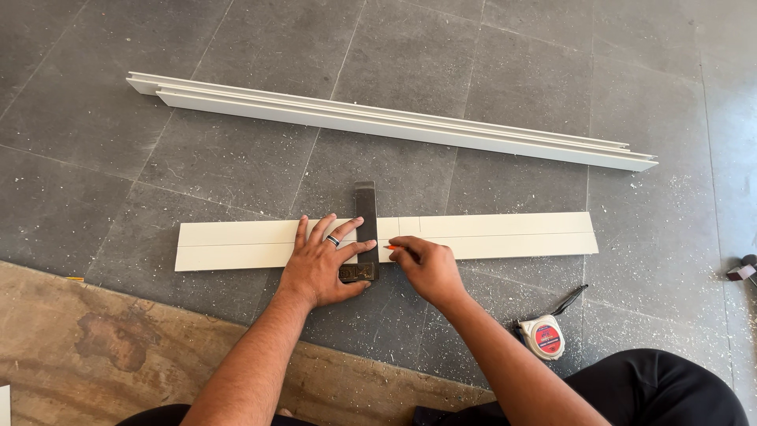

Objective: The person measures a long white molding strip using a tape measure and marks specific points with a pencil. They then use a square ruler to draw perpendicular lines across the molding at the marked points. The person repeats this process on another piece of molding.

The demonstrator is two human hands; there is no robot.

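Observation:
A flat white board (505,235) lies lengthwise on the grey tiled floor, with thin pencil lines along and across it. A dark try square (366,213) lies across the board, its thick stock against the near edge. My left hand (322,264) lies flat on the board and the square, fingers spread, a ring on one finger. My right hand (426,267) pinches a small orange-tipped pencil (389,248), whose tip touches the board just right of the square's blade.
Several long white strips (394,124) lie stacked farther back on the floor. A tape measure (546,336) with a red face and a black strap sits near my right forearm. A plywood sheet (95,347) covers the floor at the near left. White debris specks the tiles.

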